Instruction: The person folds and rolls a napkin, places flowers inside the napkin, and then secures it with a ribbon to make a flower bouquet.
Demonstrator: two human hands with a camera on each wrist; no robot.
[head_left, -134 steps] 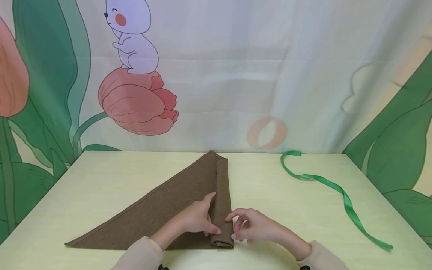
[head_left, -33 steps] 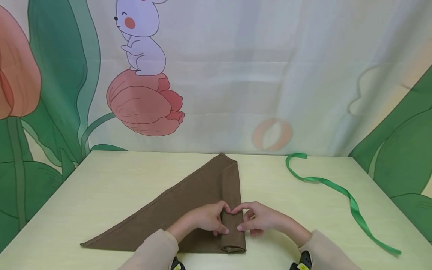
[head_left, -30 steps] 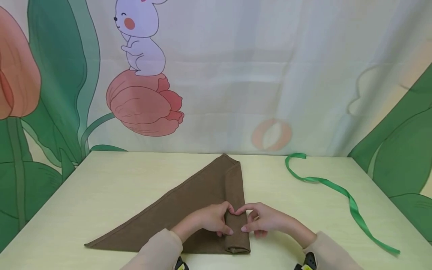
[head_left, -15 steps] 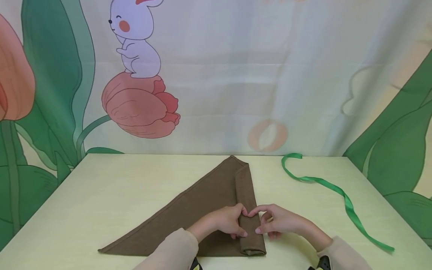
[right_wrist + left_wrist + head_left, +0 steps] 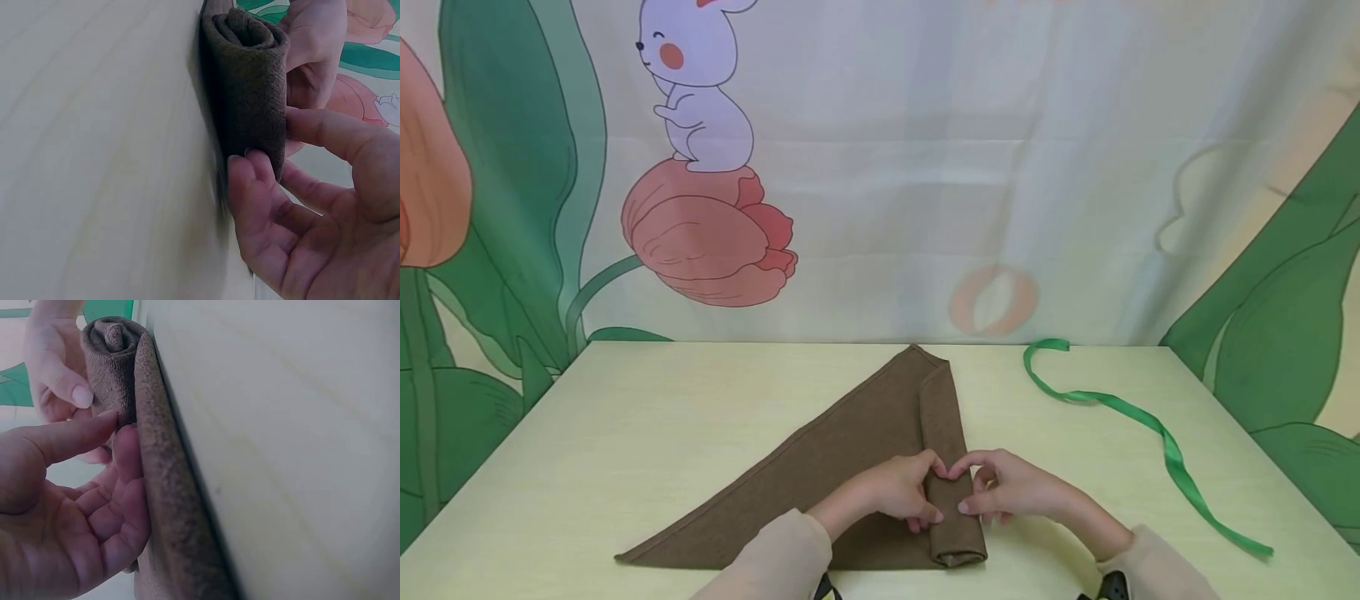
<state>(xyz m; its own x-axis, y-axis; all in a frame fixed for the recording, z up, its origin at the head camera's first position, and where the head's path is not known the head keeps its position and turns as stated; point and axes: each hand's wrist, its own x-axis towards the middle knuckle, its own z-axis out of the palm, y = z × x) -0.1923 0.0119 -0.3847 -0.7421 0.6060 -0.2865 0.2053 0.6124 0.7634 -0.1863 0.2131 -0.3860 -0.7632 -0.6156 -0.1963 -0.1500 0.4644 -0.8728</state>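
Note:
A brown cloth [image 5: 850, 433] lies on the table as a folded triangle, its long point to the left. Its right side is wound into a flattened roll [image 5: 955, 525], with the spiral end facing me. My left hand [image 5: 901, 490] holds the roll from the left, thumb and index on top and the other fingers tucked at the crease, as the left wrist view shows. From the right, my right hand [image 5: 1011, 485] grips the roll between thumb and curled fingers [image 5: 253, 181]. Both index fingertips nearly meet on top.
A wavy green ribbon [image 5: 1172, 454] lies to the right on the pale wooden table [image 5: 700, 400]. Behind the far edge hangs a curtain [image 5: 880, 208] printed with flowers and a rabbit.
The cloth has slid right across the table with both hands. My right hand, earlier loosely at the roll's edge, now grips it. In the last half second little differs.

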